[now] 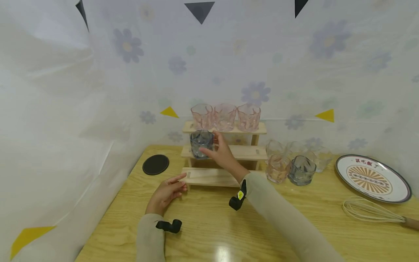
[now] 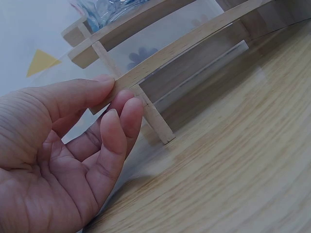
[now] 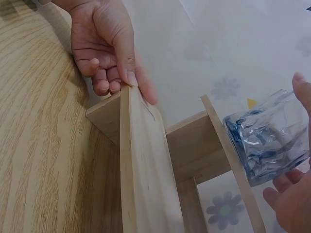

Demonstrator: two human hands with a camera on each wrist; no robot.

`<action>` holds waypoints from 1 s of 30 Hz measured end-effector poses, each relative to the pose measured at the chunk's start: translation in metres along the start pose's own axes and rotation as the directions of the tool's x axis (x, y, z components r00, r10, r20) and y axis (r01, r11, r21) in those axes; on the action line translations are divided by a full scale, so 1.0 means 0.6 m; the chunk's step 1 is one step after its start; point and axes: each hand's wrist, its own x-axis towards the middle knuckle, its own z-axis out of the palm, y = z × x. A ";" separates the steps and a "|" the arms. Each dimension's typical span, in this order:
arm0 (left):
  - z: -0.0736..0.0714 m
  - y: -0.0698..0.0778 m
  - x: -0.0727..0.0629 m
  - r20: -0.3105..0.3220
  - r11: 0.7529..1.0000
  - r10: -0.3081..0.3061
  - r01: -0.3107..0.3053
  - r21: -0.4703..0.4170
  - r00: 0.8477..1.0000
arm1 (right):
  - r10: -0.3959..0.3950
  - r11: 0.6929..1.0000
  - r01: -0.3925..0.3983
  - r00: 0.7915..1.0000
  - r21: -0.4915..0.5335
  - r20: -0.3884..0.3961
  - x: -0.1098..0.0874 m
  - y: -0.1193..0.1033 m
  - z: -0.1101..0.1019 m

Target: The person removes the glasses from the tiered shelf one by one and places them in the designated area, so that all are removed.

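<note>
My right hand (image 1: 223,152) grips a blue-grey glass (image 1: 201,143) with a wavy rim, thumb in front and fingers at its right side. The glass is upright at the left end of the middle shelf, its base right at the board in the right wrist view. My left hand (image 1: 166,193) pinches the left end of the lowest shelf board (image 2: 160,63) between thumb and forefinger, the other fingers curled below. The wooden stand (image 1: 212,177) has three steps. Along its top step stand three pink glasses (image 1: 225,117) in a row.
Right of the stand are an amber glass (image 1: 277,169), another blue-grey glass (image 1: 302,171) and several clear glasses (image 1: 322,159) behind them. Farther right lie a patterned plate (image 1: 392,194) and a whisk (image 1: 373,211). A black round coaster (image 1: 155,164) lies left of the stand.
</note>
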 end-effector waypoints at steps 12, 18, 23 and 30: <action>0.001 -0.002 -0.004 -0.002 1.000 -0.005 0.005 0.015 1.000 | 0.064 0.998 -0.063 0.995 0.014 -0.074 0.017 0.001 0.034; -0.003 -0.005 0.000 0.007 1.000 -0.015 0.015 -0.008 1.000 | 0.070 0.997 -0.069 0.994 0.016 -0.088 0.015 -0.002 0.036; -0.004 -0.005 0.003 0.018 1.000 -0.016 0.016 -0.005 1.000 | 0.092 0.996 -0.090 0.992 0.022 -0.090 0.013 -0.004 0.034; -0.001 0.002 -0.003 0.014 1.000 -0.001 0.001 0.028 1.000 | 0.102 0.995 -0.100 0.990 0.029 -0.095 0.011 -0.005 0.030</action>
